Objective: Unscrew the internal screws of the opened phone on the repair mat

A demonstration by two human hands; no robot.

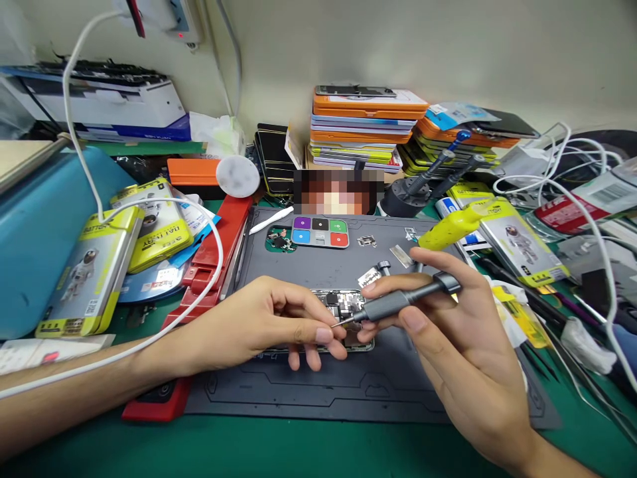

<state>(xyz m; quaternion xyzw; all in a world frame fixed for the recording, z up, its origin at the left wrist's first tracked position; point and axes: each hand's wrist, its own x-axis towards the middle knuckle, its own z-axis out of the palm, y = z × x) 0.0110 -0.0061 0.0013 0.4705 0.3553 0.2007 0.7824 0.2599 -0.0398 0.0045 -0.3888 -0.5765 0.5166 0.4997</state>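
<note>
In the head view, my right hand [462, 332] is closed around a dark grey precision screwdriver [393, 304], its shaft angled down to the left. The thin tip ends at the pinched thumb and index finger of my left hand [288, 322]. Whatever sits between those fingertips is hidden or too small to name. Beneath both hands lies an opened phone [354, 302] with its inner parts bare, largely covered by my fingers. The phone rests on a grey work mat [318, 395]. Small metal plates [369, 277] lie just behind it.
A colour-blocked tray [321, 232] and a green round-cornered part are at the mat's back. A yellow bottle [455, 226] and a screwdriver holder [411, 196] stand behind right. Left are a red tool [219, 245], battery boxes [92, 272] and a white cable [219, 265] crossing my left forearm.
</note>
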